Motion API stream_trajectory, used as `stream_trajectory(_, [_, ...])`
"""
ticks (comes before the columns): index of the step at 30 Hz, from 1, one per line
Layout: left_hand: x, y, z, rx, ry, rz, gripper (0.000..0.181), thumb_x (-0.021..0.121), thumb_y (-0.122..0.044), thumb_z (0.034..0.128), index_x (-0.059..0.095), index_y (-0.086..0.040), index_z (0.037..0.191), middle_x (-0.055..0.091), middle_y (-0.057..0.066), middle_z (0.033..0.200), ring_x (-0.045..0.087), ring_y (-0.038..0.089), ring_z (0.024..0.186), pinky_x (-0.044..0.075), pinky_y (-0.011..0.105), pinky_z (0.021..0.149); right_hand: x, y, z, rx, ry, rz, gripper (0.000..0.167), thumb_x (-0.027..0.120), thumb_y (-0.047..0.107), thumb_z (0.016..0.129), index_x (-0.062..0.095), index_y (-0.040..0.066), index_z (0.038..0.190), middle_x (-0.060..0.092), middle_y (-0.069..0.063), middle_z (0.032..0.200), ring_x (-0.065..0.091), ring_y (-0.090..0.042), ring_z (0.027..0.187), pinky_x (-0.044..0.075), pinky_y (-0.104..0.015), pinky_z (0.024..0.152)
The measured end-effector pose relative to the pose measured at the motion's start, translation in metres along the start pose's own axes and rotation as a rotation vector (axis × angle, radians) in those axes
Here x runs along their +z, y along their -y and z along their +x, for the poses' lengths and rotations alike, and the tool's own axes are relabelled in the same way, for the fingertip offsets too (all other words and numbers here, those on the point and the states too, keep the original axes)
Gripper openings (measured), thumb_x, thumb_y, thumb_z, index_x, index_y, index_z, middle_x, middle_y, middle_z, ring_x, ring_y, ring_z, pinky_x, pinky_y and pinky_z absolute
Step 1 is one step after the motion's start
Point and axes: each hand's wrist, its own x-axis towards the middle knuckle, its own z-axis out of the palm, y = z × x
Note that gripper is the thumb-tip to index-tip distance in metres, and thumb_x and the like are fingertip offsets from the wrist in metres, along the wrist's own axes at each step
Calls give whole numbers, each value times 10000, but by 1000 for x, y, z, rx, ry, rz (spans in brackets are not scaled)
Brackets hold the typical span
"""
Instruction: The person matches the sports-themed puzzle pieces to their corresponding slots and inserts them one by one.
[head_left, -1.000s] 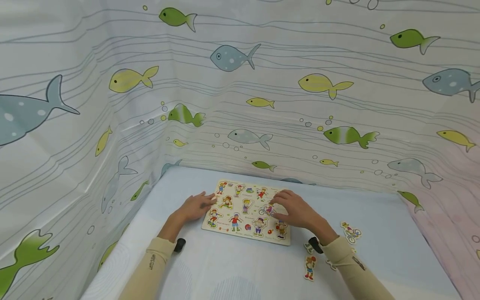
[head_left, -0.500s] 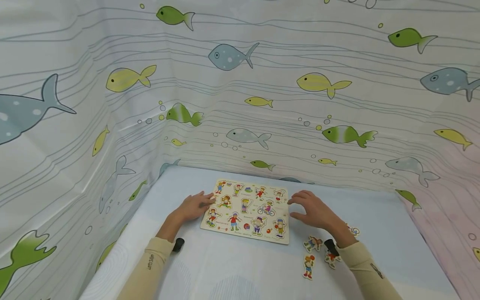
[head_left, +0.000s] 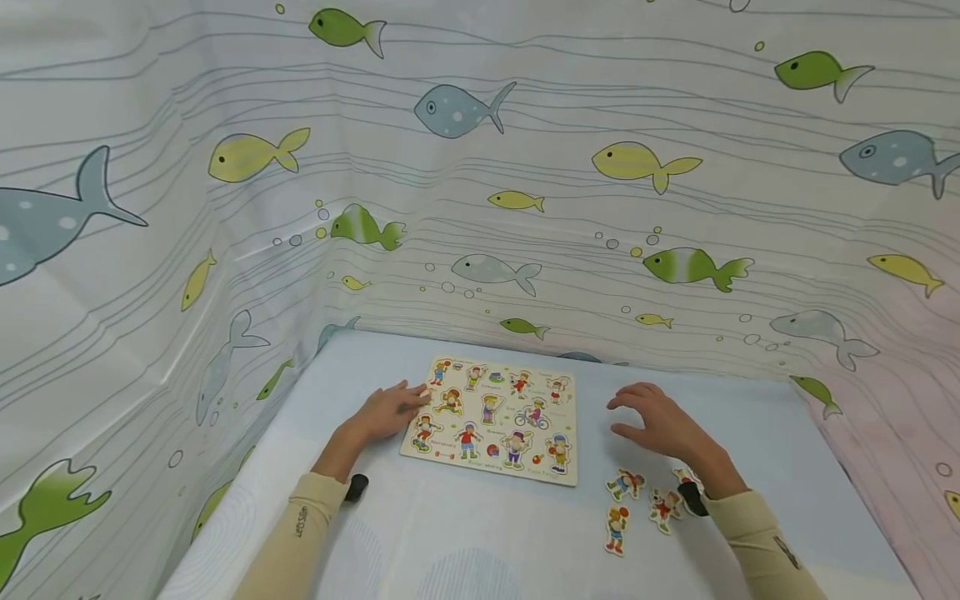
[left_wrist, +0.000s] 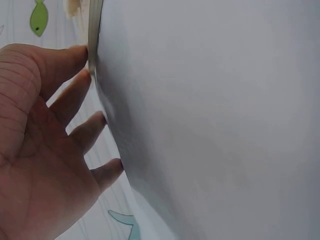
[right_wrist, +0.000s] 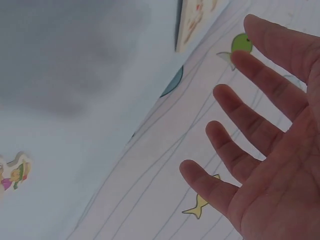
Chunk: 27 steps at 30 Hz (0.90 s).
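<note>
this is a booth-like space, fish-printed sheeting (head_left: 570, 237) walling a pale table (head_left: 405, 517) on three sides.

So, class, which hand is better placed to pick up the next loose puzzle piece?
Probably the right hand: its fingers hold nothing, and it is on the same side of the puzzle board as the loose puzzle pieces. The left hand touches the puzzle board's opposite edge.

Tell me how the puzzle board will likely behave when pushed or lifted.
The puzzle board is probably stiff: its edges run straight. It would likely slide rather than roll or tip, since it lies flat on the table. Its thin edge suggests modest weight.
</note>
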Motion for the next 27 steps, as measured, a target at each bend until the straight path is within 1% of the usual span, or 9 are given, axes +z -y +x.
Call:
stream_trajectory(3, [0, 0, 0, -5, 2, -5, 344, 586, -116, 982, 634, -92, 1322, 470, 111, 1477, 320, 456, 1394, 157, 762, 1047, 1, -6, -5, 14, 7, -6, 250, 791, 206, 851, 714, 163, 1084, 626, -102, 1214, 490, -371, 1219, 414, -596, 999])
stream_trajectory(10, [0, 1, 1, -1, 0, 1, 341, 587, -121, 983, 637, -100, 1320, 476, 103, 1475, 324, 453, 1393, 165, 763, 1043, -1, -18, -13, 40, -4, -8, 242, 790, 213, 851, 720, 173, 1079, 622, -123, 1233, 485, -383, 1223, 403, -609, 1000])
stream_trajectory(19, [0, 1, 1, -10, 12, 2, 351, 587, -134, 985, 625, -110, 1334, 464, 90, 1484, 312, 437, 1405, 159, 752, 1055, -10, -27, -24, 86, 12, 16, 246, 784, 179, 854, 723, 123, 1086, 614, -153, 1228, 459, -421, 1226, 373, -646, 1002])
stream_trajectory(23, [0, 1, 2, -23, 11, -2, 358, 590, -150, 987, 618, -124, 1343, 458, 68, 1488, 305, 418, 1414, 148, 738, 1071, -9, -33, -31, 109, 17, 13, 249, 783, 175, 851, 725, 113, 1086, 615, -159, 1222, 459, -421, 1221, 374, -648, 1000])
stream_trajectory(27, [1, 2, 2, -16, 9, 6, 357, 589, -148, 985, 621, -117, 1339, 463, 80, 1485, 313, 430, 1407, 157, 748, 1059, -8, -40, -38, 122, 14, 2, 250, 791, 172, 840, 728, 112, 1074, 621, -159, 1211, 469, -425, 1205, 377, -647, 993])
